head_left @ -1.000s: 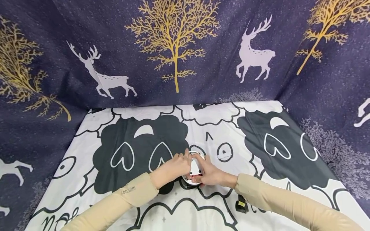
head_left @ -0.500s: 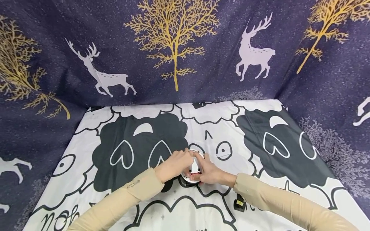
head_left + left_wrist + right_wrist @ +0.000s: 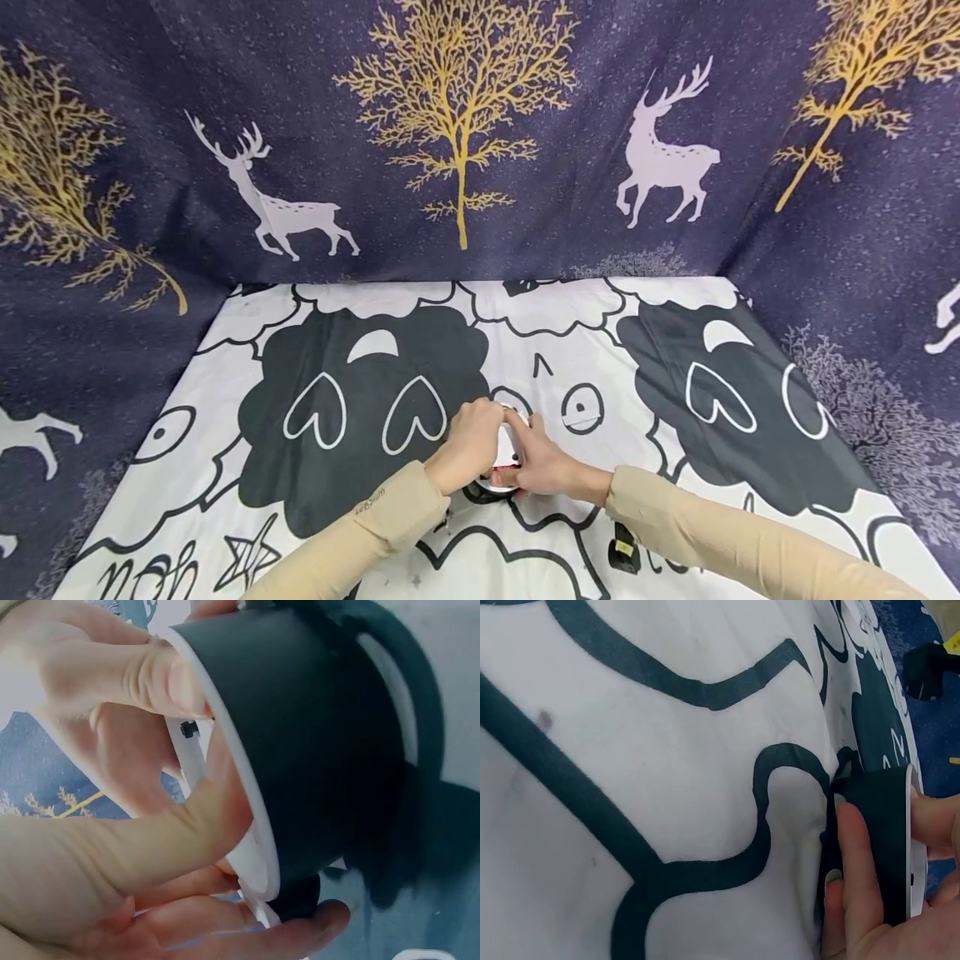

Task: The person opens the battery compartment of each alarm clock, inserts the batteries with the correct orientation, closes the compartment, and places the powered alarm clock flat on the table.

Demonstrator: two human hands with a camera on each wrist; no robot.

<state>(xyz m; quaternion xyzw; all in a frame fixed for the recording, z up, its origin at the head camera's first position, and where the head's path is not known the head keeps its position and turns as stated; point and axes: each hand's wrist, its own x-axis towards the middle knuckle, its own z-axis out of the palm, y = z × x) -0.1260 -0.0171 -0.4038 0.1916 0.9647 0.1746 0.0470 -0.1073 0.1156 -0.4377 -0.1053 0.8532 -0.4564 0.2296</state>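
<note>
A dark round container with a white rim stands on the cloth at the middle of the head view. Its top shows a white piece with small black dots and a red strip, partly covered by the hands. My left hand grips it from the left: the thumb presses at the inner rim, and the fingers lie along the far side over a small black knob. From the right, my right hand holds the container, fingers curled along the dark wall. Both palms hide much of the top.
A white cloth printed with black and white sheep faces covers the table. Dark blue curtains with deer and gold trees rise behind and at both sides. A black block with a yellow label shows below the right cuff.
My left hand and forearm have shifted to the right, the wrist rising and the fingers closing in over the container. My right hand stays almost in place. The head view has tilted slightly.
</note>
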